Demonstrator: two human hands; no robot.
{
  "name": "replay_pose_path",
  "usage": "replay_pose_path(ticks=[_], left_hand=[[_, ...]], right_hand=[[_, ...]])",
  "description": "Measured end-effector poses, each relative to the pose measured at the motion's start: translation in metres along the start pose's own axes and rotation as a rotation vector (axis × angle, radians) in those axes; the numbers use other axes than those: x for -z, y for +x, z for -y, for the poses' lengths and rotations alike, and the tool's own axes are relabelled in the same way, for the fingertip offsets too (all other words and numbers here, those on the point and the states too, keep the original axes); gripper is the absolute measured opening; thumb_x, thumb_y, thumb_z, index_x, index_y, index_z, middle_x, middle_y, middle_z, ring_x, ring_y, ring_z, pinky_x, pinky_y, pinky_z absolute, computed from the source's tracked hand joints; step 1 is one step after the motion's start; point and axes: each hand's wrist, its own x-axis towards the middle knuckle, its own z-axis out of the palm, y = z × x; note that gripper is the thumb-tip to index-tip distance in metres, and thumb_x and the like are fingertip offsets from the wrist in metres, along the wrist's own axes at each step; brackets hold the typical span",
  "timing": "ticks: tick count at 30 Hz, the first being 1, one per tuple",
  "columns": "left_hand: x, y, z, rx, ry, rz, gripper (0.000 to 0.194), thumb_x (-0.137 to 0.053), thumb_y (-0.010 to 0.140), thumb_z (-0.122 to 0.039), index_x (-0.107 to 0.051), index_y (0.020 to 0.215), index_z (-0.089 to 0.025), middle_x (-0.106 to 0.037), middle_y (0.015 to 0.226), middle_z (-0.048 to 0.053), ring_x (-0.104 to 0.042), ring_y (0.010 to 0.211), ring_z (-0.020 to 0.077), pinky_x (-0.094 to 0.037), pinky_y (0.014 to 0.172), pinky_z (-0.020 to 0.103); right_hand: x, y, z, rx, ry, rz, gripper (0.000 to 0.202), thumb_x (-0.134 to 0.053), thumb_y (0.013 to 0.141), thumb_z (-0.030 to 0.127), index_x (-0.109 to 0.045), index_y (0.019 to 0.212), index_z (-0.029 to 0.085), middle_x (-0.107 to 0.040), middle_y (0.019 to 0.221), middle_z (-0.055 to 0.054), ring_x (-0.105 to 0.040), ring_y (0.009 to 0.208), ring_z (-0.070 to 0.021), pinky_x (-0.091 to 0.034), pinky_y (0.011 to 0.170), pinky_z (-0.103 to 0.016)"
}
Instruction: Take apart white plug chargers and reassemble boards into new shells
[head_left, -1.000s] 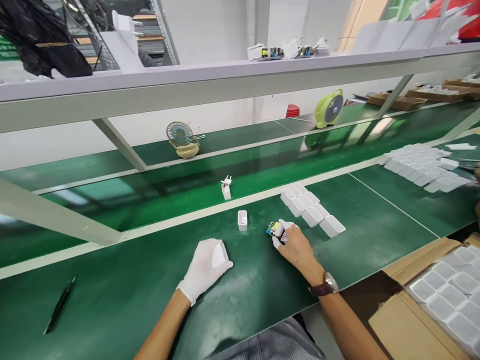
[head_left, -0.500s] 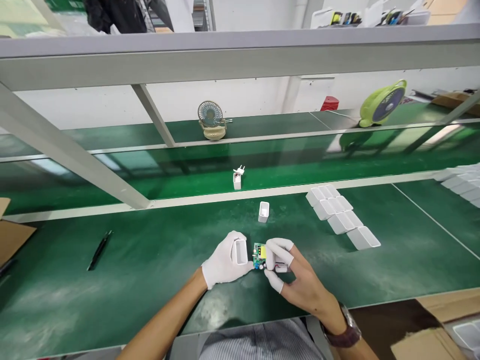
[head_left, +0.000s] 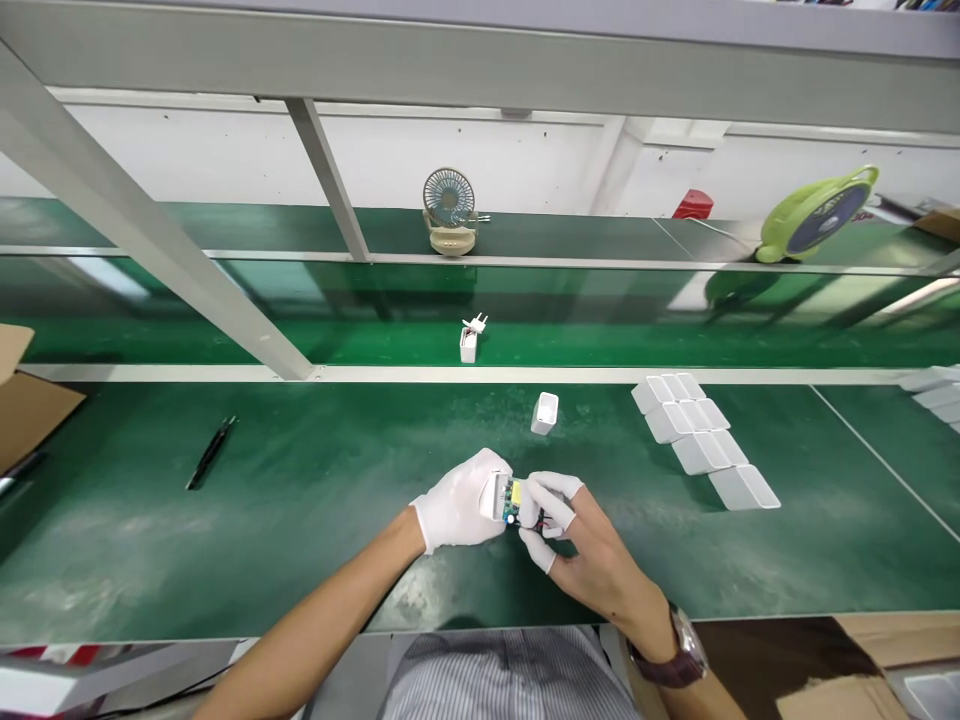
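My left hand [head_left: 463, 502], in a white glove, is closed round a small white plastic case [head_left: 496, 497] with its open end facing right. My right hand [head_left: 577, 540], with white covers on its fingertips, pinches a green circuit board [head_left: 513, 500] that carries a yellow component. The board's left end meets the mouth of the case; how far inside it reaches, I cannot tell. Dark and red wires show under the right fingers. Just beyond my hands stands another white case [head_left: 545, 413], open at the top.
Rows of white cases [head_left: 701, 440] stand to the right. A black pen [head_left: 211, 453] lies at left, near a cardboard box [head_left: 37, 415]. Behind the metal rail [head_left: 480, 374] are a white case with a plug [head_left: 469, 343], a small fan [head_left: 449, 212] and a green fan [head_left: 814, 215].
The board has moved left to the mouth of the case, and the case has turned so its opening faces the board. The camera view has tilted down.
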Motion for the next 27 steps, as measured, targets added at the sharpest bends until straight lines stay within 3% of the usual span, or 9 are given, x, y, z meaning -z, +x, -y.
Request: replay_pose_path(ticks=[9,18,27], left_hand=[[0.001,0.0019,0.0008,-0.03,0.035,0.075,0.015,-0.063,0.061,-0.01,-0.052,0.06,-0.019,-0.052,0.056,-0.004,-0.048,0.054,0.0104,-0.036,0.051,0.025],[0.0032,0.0049,-0.005,-0.08,0.087,0.14,0.021,-0.061,0.061,-0.007,-0.045,0.054,-0.019,-0.046,0.051,-0.004,-0.038,0.048,0.0091,-0.027,0.046,0.027],[0.0057,0.0067,-0.0067,-0.12,0.121,0.179,0.021,-0.059,0.064,-0.005,-0.045,0.055,-0.019,-0.044,0.053,-0.004,-0.037,0.05,0.0098,-0.026,0.047,0.027]], right_hand=[[-0.0021,0.0034,-0.0029,0.017,-0.053,0.027,0.063,-0.059,0.091,0.012,-0.04,0.148,0.03,-0.055,0.13,-0.014,-0.06,0.115,-0.0279,-0.063,0.088,-0.046],[-0.0036,0.0039,-0.0051,0.001,-0.044,0.073,0.062,-0.059,0.091,0.013,-0.04,0.148,0.031,-0.055,0.13,-0.013,-0.06,0.115,-0.0273,-0.063,0.09,-0.045],[-0.0029,0.0074,-0.0047,0.0,-0.075,0.109,0.062,-0.058,0.092,0.012,-0.038,0.149,0.031,-0.055,0.127,-0.013,-0.058,0.115,-0.0279,-0.062,0.09,-0.046]])
